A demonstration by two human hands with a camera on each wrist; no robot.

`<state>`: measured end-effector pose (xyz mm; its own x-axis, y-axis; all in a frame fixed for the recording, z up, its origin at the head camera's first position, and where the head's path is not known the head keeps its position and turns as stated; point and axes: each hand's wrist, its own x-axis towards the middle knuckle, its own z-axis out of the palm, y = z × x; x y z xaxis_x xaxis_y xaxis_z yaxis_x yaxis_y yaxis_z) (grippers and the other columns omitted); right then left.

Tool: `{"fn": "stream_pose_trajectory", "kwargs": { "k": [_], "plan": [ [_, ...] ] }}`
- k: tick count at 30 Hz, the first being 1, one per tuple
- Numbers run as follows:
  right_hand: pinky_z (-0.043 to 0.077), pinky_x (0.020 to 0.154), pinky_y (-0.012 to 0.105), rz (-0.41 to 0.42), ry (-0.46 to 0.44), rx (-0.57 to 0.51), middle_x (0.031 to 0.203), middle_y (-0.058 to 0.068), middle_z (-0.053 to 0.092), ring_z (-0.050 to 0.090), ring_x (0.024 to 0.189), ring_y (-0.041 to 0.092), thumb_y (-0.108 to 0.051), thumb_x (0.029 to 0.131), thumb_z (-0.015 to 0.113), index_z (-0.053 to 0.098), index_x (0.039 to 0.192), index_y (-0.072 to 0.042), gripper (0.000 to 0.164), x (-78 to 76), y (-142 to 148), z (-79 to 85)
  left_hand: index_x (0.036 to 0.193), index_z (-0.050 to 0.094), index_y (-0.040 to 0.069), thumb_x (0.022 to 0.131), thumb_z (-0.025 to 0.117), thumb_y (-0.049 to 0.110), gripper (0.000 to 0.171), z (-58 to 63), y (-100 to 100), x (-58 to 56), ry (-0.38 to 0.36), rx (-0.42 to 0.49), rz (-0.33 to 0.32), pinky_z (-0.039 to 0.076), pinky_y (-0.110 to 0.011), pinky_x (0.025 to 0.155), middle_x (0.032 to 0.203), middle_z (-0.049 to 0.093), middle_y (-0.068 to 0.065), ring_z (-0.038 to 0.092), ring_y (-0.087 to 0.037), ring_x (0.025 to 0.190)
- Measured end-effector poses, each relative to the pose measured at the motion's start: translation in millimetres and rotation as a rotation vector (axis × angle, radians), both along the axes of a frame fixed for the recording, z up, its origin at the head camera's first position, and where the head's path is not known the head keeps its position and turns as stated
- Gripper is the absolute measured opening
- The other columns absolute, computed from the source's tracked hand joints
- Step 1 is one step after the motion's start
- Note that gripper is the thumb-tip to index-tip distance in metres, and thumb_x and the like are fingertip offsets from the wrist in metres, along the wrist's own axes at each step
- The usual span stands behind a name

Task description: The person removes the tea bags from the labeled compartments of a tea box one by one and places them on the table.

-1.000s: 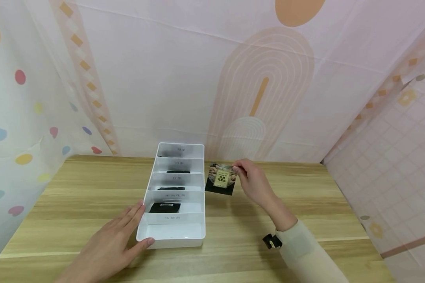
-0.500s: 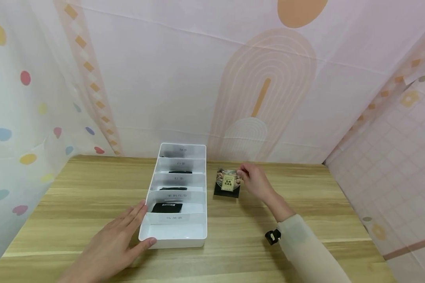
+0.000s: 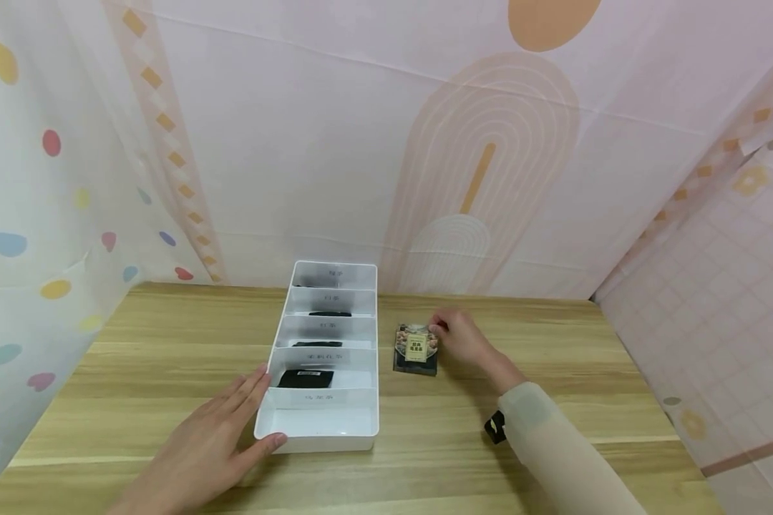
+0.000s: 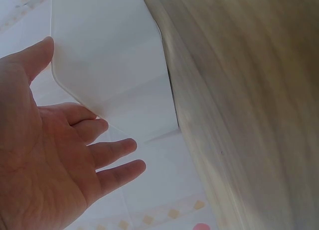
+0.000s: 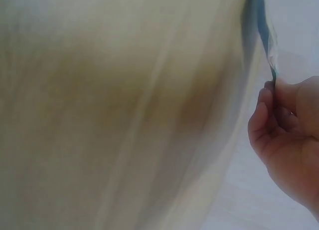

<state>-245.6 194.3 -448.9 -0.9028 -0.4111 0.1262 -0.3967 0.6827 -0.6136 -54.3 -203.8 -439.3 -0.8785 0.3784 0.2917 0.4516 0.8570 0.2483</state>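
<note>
A long white divided box (image 3: pixel 318 443) has labelled compartments in a row. My left hand (image 3: pixel 209 436) rests against its left side near the front corner, the thumb at the front rim. In the left wrist view the fingers of the left hand (image 4: pixel 65 155) are mostly straight and spread. To the right of the box, my right hand (image 3: pixel 469 340) pinches the upper right corner of a dark tea bag sachet (image 3: pixel 416 349) with a yellow label. Seen edge-on in the right wrist view, the sachet (image 5: pixel 267 38) is held between thumb and fingers, above the table.
Dark sachets lie in several compartments, one black sachet (image 3: pixel 305 378) in the second from the front. The front compartment shows a bare floor. Wooden table (image 3: pixel 129 357) surrounds the box. Patterned cloth (image 3: pixel 296 143) hangs behind it. A small black object (image 3: pixel 495 427) shows beside the right sleeve.
The right hand has lowered the sachet and brought it nearer, a little further right of the box. The left hand keeps its place on the box. The view has shifted slightly.
</note>
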Motion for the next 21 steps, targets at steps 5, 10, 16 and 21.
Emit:
{"fn": "stream_pose_trajectory", "kwargs": {
  "k": [5,10,16,21],
  "plan": [
    [0.049,0.065,0.026,0.002,-0.029,0.023,0.084,0.004,0.067,0.056,0.075,0.013,0.0,0.102,0.065,0.073,0.092,-0.001,0.013,-4.0,-1.4,-6.1,0.154,0.048,-0.003,0.095,0.072,0.055,0.085,1.0,0.6,1.0,-0.002,-0.005,0.004,0.048,-0.057,0.108,0.163,0.043,-0.017,0.05,-0.042,0.141],
    [0.054,0.068,0.028,0.019,-0.029,0.06,0.089,0.006,0.072,0.061,0.078,0.013,-0.001,0.102,0.067,0.075,0.093,-0.001,0.012,-5.1,-3.3,-7.4,0.155,0.047,-0.002,0.096,0.071,0.055,0.086,1.5,1.5,2.0,-0.017,-0.007,0.009,0.047,-0.056,0.108,0.163,0.042,-0.017,0.049,-0.043,0.141],
    [0.057,0.073,0.032,0.034,-0.014,0.105,0.092,0.009,0.073,0.065,0.082,0.016,-0.001,0.101,0.068,0.076,0.095,0.001,0.01,-2.7,-6.2,-6.5,0.155,0.046,-0.002,0.097,0.071,0.055,0.086,3.4,2.9,3.4,-0.019,-0.003,0.008,0.047,-0.057,0.108,0.163,0.042,-0.018,0.05,-0.044,0.141],
    [0.058,0.075,0.035,0.017,-0.02,0.123,0.095,0.01,0.073,0.067,0.085,0.019,-0.003,0.102,0.067,0.076,0.098,0.002,0.011,-1.5,-5.5,-5.0,0.156,0.045,-0.003,0.097,0.07,0.055,0.086,5.0,3.9,2.7,-0.036,-0.004,0.005,0.047,-0.058,0.108,0.164,0.041,-0.018,0.048,-0.044,0.142]
  ]
}}
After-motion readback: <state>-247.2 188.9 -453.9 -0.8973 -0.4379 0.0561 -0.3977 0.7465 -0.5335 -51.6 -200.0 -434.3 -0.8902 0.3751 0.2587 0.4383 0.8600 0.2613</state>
